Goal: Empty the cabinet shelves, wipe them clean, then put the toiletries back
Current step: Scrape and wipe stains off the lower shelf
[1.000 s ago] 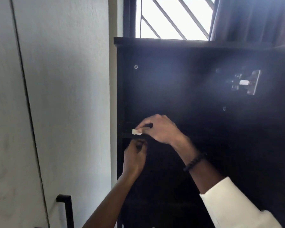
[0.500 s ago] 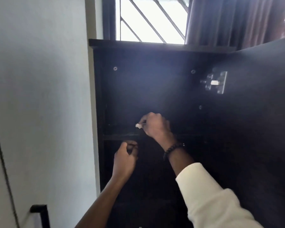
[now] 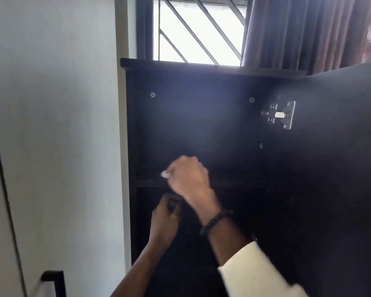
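Right hand (image 3: 189,179): fingers curled, pinching a small white object (image 3: 165,174) just above the shelf's front edge; too blurred to identify.
Left hand (image 3: 164,224): raised just below the shelf, fingers curled; whether it holds anything cannot be told.
Shelf (image 3: 234,183): dark board across the cabinet, between the two hands.
Cabinet (image 3: 201,125): dark interior, against a white wall (image 3: 51,125) on the left.
Door (image 3: 341,168): swung open on the right, carried by a metal hinge (image 3: 278,115).
Window (image 3: 197,31): barred, far above the cabinet; curtain (image 3: 298,33) to its right.
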{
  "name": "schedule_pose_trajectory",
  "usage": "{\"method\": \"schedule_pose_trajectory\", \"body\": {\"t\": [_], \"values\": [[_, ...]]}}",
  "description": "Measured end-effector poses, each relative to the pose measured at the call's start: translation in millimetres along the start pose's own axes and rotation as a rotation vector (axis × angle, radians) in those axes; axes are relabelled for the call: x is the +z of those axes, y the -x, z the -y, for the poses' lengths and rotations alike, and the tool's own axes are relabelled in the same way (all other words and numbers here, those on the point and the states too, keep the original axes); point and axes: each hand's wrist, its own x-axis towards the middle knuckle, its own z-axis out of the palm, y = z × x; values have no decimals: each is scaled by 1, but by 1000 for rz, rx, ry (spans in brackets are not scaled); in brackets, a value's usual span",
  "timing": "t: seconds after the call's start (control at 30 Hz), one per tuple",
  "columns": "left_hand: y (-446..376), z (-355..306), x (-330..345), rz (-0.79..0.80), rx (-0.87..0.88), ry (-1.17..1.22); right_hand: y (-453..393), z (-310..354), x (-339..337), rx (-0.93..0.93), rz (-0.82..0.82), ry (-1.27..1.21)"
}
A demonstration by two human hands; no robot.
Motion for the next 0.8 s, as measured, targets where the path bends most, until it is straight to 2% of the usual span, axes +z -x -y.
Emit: {"method": "schedule_pose_trajectory", "body": {"t": [0.07,0.13,0.2,0.3,0.4,0.53,0.67,0.73,0.8], "values": [[3,-4,-3,31,-21,-14,13,32,14,-130,39,-131],[3,0,-4,64,7,-81,17,32,13,-153,34,-175],[-1,9,-4,34,8,-72,12,-1,3,-60,-39,-29],[-3,14,-2,39,-49,-29,5,-74,-29,201,-188,248],[-5,11,3,41,-57,0,8,-105,-44,321,-214,258],[-8,9,6,39,-49,-30,16,-39,-11,157,-213,105],[-13,27,-5,67,-39,-61,31,34,20,-130,-88,-77],[-17,33,-9,62,-68,-61,34,31,14,-179,-71,-128],[-18,28,-11,24,-112,-94,38,1,3,-128,-112,-104]]}}
